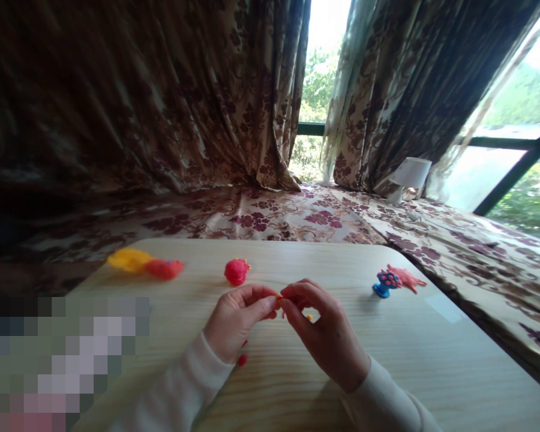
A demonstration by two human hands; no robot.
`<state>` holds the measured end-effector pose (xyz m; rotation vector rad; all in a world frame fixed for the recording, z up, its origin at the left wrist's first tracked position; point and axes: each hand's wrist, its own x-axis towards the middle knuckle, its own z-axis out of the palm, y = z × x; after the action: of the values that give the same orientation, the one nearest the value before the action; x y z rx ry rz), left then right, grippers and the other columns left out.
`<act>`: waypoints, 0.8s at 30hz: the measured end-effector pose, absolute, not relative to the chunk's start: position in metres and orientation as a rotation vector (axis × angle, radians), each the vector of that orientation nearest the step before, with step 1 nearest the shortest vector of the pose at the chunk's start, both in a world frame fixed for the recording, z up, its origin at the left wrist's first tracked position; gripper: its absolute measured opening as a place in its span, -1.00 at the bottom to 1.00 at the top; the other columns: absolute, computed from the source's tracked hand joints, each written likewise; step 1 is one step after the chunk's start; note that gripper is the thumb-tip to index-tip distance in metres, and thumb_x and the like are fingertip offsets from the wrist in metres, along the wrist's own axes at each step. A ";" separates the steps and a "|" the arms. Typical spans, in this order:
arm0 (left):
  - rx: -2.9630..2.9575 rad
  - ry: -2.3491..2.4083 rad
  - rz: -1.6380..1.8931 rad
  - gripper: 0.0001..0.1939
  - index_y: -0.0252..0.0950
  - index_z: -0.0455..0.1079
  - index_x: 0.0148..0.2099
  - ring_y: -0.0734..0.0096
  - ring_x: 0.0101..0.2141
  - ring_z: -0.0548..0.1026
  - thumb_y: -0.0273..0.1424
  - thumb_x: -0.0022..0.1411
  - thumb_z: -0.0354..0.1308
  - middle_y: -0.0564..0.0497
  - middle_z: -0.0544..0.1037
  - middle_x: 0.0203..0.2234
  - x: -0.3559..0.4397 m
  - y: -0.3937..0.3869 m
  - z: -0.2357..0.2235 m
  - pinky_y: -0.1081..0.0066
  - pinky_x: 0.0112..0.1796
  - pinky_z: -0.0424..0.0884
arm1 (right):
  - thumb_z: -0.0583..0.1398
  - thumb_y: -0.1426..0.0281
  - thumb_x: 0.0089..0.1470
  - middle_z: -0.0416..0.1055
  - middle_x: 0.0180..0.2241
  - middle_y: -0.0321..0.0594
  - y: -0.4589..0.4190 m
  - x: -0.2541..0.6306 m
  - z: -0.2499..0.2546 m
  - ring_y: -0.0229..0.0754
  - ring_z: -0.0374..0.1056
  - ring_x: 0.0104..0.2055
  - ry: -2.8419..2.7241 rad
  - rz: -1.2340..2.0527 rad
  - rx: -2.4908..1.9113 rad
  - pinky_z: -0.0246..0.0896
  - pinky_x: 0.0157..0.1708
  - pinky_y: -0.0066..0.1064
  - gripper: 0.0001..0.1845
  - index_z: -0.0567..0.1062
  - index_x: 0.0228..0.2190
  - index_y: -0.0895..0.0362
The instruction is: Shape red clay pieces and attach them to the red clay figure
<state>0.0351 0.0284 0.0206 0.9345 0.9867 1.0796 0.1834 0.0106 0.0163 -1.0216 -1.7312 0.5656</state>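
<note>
Above the middle of the table, my left hand (pixel 243 311) and my right hand (pixel 323 329) meet fingertip to fingertip. Both pinch a tiny yellow-orange piece of modelling clay (pixel 278 297), mostly covered by the fingers. Just beyond my left hand sits a pinkish-red clay ball (pixel 236 272) with small yellow bits on its right side. A small red clay lump (pixel 242 360) lies beside my left wrist, with another red bit partly hidden by it. A small yellow clay bit (pixel 309 317) shows through the gap under my right hand's fingers.
A red clay shape (pixel 164 269) joins a yellow one (pixel 129 260) at the table's far left. Toward the right stand a blue clay piece (pixel 382 289) topped with pink dots and a flat pink clay shape (pixel 407 278). Behind the wooden table (pixel 297 252) is a white lamp (pixel 411 173).
</note>
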 end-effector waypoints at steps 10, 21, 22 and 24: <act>0.755 0.966 1.060 -0.66 -0.37 0.51 -0.48 0.59 -0.57 0.45 -0.31 -0.38 0.44 0.04 0.57 -0.60 0.037 0.027 0.026 0.57 -0.44 0.39 | 0.12 0.50 0.08 0.36 -0.43 -0.28 0.013 0.183 0.013 -0.29 0.33 -0.43 -1.715 0.568 -1.022 0.28 -0.38 -0.45 -0.88 0.44 -0.30 0.13; 0.747 0.956 1.002 -0.61 -0.40 0.53 -0.45 0.57 -0.54 0.45 -0.26 -0.38 0.45 0.01 0.56 -0.60 0.037 0.027 0.022 0.57 -0.44 0.39 | 0.11 0.56 0.06 0.36 -0.42 -0.27 0.011 0.181 0.013 -0.29 0.33 -0.40 -1.714 0.657 -0.976 0.29 -0.39 -0.46 -0.85 0.46 -0.34 0.14; 0.755 0.960 1.005 -0.60 -0.40 0.53 -0.45 0.56 -0.53 0.45 -0.26 -0.38 0.45 0.01 0.56 -0.60 0.037 0.027 0.022 0.57 -0.44 0.39 | 0.11 0.56 0.06 0.36 -0.42 -0.27 0.011 0.181 0.013 -0.29 0.34 -0.40 -1.706 0.676 -0.974 0.29 -0.40 -0.46 -0.85 0.46 -0.34 0.15; 0.772 0.965 1.007 -0.59 -0.40 0.53 -0.45 0.55 -0.52 0.45 -0.24 -0.39 0.44 0.00 0.57 -0.58 0.037 0.027 0.022 0.57 -0.44 0.39 | 0.12 0.55 0.06 0.35 -0.42 -0.28 0.012 0.181 0.014 -0.30 0.34 -0.41 -1.690 0.715 -0.970 0.29 -0.41 -0.47 -0.85 0.46 -0.33 0.15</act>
<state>0.0374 0.0266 0.0225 0.7723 0.9652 1.0065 0.1805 0.0116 0.0139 -0.9698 -1.6895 0.7147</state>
